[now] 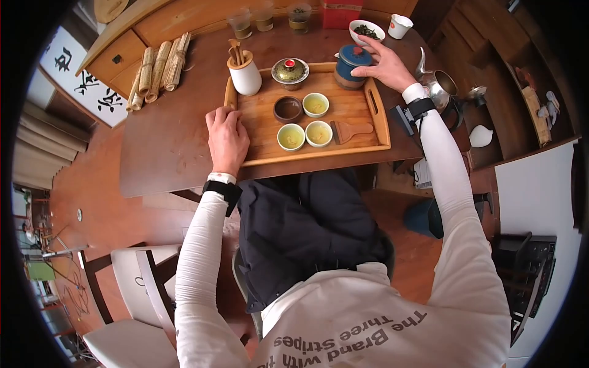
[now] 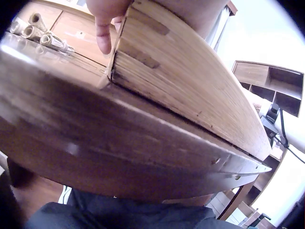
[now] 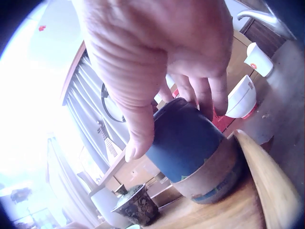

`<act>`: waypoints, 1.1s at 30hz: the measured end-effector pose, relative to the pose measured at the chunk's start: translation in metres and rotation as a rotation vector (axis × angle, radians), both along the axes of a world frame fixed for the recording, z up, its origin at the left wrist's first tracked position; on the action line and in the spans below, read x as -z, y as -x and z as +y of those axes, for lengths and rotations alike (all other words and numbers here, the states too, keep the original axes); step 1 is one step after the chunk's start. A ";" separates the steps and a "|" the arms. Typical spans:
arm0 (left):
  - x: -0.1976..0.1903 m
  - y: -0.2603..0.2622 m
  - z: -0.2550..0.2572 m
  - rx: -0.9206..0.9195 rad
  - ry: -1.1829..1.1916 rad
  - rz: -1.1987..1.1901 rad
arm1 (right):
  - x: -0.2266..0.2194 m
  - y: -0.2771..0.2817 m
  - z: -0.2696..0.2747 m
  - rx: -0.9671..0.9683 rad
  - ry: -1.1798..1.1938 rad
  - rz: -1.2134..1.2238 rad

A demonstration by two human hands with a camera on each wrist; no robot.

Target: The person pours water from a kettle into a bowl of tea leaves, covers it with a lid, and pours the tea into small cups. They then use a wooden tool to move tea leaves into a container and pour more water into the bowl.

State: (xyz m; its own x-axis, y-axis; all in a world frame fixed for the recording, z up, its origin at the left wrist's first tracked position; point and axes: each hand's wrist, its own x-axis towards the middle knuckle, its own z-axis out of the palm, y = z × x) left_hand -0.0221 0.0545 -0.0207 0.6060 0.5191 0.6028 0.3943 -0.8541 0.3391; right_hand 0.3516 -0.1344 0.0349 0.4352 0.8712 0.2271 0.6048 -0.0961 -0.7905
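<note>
On the wooden tray [image 1: 257, 161] stand a blue lidded pot [image 1: 354, 66], a patterned lidded bowl [image 1: 290, 72], a dark cup [image 1: 288, 109], several pale cups with yellowish liquid and a brown brush [image 1: 353, 131]. My right hand [image 1: 388, 66] is around the pot's upper part, its thumb at the near side and its fingers across the top. Up close in the right wrist view, the right hand [image 3: 167, 62] spans the blue pot [image 3: 190, 143]. My left hand [image 1: 227, 140] rests over the tray's left rim; in the left wrist view one finger of the left hand [image 2: 107, 21] hangs down outside the tray [image 2: 167, 71].
A white holder with wooden tools [image 1: 246, 75] stands at the tray's back left. Bamboo rolls [image 1: 161, 67] lie at the left. Behind are glasses, a red box [image 1: 341, 13], a bowl of leaves [image 1: 367, 30] and a white cup [image 1: 399, 26]. A metal kettle [image 1: 437, 86] stands right.
</note>
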 end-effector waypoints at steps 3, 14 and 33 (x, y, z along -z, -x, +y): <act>0.000 -0.002 0.006 0.011 -0.031 0.021 | -0.006 0.000 -0.001 0.004 0.037 0.008; -0.001 0.000 0.002 0.026 -0.003 0.000 | 0.009 0.084 -0.121 0.524 -0.299 -0.266; -0.027 -0.003 -0.076 0.177 0.293 0.129 | 0.096 0.064 -0.171 0.857 -0.223 -0.300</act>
